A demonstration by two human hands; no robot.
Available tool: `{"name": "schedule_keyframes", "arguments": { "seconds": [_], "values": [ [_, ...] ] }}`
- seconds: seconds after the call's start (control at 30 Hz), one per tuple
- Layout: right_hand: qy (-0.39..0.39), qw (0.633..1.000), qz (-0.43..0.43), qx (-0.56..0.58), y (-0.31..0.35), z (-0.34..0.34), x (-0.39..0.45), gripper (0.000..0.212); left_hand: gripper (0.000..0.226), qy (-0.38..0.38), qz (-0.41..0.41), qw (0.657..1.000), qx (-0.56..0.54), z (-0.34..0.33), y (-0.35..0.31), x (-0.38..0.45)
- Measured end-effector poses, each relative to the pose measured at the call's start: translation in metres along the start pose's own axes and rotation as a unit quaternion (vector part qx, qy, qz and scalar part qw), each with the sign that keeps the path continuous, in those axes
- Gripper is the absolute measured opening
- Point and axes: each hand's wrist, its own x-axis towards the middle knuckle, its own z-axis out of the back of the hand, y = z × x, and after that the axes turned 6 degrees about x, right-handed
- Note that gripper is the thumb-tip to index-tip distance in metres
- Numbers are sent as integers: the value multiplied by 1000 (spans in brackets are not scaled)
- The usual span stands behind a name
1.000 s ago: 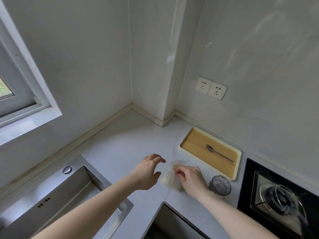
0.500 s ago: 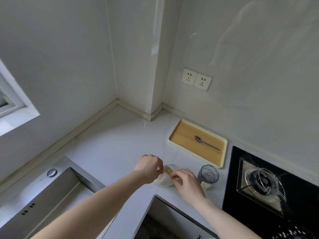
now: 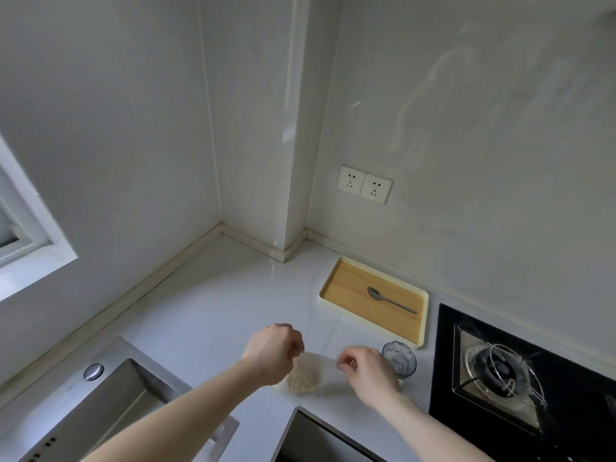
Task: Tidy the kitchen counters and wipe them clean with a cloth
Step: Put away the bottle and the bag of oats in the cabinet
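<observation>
A clear plastic bag [image 3: 308, 375] holding beige grains sits on the pale counter [image 3: 206, 311] near its front edge. My left hand [image 3: 271, 351] pinches the bag's top edge on the left. My right hand [image 3: 368, 370] pinches the same edge on the right, and the plastic is stretched between them. No cloth is in view.
A small glass cup [image 3: 399, 358] stands just right of my right hand. Behind it lies a wooden tray [image 3: 343, 285] with a metal spoon [image 3: 390, 299]. A black gas hob [image 3: 520, 371] is at the right, a steel sink [image 3: 110, 398] at the lower left.
My left hand has come in from open above the counter and taken hold of the bag. Both hands have then drawn apart, spreading the bag's top.
</observation>
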Motion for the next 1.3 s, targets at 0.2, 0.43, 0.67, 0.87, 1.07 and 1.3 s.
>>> {"name": "schedule_keyframes", "arguments": {
  "seconds": [0.2, 0.43, 0.67, 0.87, 1.07, 1.3],
  "values": [
    [-64, 991, 90, 70, 52, 57, -8, 11, 22, -38, -28, 999, 21, 73, 14, -19],
    [-143, 967, 204, 61, 122, 140, -16, 9, 30, -112, -107, 988, 26, 159, -14, -42],
    [-243, 936, 224, 119, 164, 230, -32, 12, 16, -238, -122, 964, 4, 252, -57, -32],
    [-304, 903, 244, 179, 192, 291, -51, 18, 15, -313, -159, 936, 37, 334, -93, -36],
    [-372, 858, 273, 226, 218, 352, -69, 18, 16, -367, -183, 912, 23, 411, -129, -43],
    [-446, 795, 310, 271, 249, 416, -85, 10, 21, -390, -232, 891, -8, 490, -170, -56]
  ]
}}
